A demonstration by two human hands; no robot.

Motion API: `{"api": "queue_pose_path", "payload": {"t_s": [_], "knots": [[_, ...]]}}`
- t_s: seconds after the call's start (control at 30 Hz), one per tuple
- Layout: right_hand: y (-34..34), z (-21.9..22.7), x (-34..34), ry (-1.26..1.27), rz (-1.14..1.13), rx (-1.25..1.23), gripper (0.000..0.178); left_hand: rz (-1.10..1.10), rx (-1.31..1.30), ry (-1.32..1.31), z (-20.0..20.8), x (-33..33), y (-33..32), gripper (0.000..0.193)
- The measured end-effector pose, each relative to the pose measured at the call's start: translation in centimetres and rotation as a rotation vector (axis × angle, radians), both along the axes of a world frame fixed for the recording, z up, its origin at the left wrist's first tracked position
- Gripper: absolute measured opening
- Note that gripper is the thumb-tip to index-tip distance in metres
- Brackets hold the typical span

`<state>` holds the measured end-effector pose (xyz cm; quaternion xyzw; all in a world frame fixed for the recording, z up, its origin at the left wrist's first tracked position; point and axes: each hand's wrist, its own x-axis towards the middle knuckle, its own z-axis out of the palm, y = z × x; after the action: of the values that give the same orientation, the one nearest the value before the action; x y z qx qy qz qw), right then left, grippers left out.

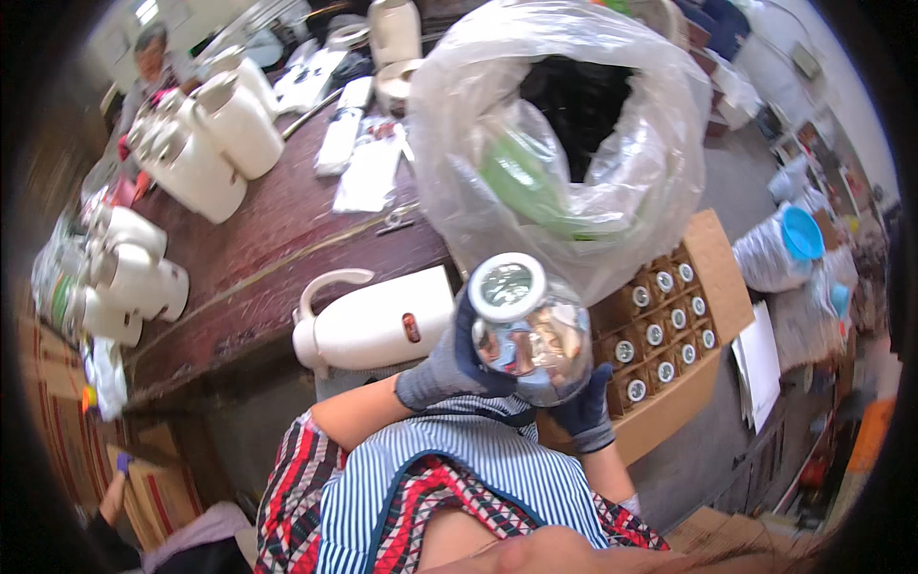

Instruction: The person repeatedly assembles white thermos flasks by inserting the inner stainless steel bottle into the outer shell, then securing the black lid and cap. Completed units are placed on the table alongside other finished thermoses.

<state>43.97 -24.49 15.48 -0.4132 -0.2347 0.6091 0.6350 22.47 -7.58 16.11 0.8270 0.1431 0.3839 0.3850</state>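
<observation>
In front of my body I hold a silvered glass flask liner (550, 349), its mouth tilted up toward me. A white ring (508, 287) sits round its neck. My gloved left hand (461, 356) is closed round its left side, close to the ring. Against its lower right side is my gloved right hand (585, 413), with part of its fingers hidden. A white jug-shaped flask body (382, 320) with a curved handle lies on its side, left of my left hand.
Beyond the liner stands a big clear plastic bag (449, 143). At right, an open carton (669, 402) holds several silvered liners in dividers. White flask bodies (191, 172) crowd the left of the dark table (296, 220). People (148, 62) are nearby at far left and lower left.
</observation>
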Motion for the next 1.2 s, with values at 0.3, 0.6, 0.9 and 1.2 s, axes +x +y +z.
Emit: {"api": "queue_pose_path", "payload": {"t_s": [0.3,0.6,0.9,1.2], "knots": [[-2.9,-7.2,3.3,-0.172,-0.087,-0.083,0.094,0.593,0.171,0.983,3.2,-13.3,8.8,0.057],[-0.2,-15.7,8.4,-0.409,0.180,-0.135,0.073,0.928,0.288,0.593,1.7,-18.9,5.2,0.074],[5.7,-11.4,5.5,-0.191,0.364,-0.217,0.082,0.647,-0.866,0.122,-1.1,-25.0,7.3,0.055],[7.8,-5.1,-0.5,-0.234,0.417,-0.005,0.112,0.526,-0.853,0.206,2.7,-18.6,3.8,0.041]]}}
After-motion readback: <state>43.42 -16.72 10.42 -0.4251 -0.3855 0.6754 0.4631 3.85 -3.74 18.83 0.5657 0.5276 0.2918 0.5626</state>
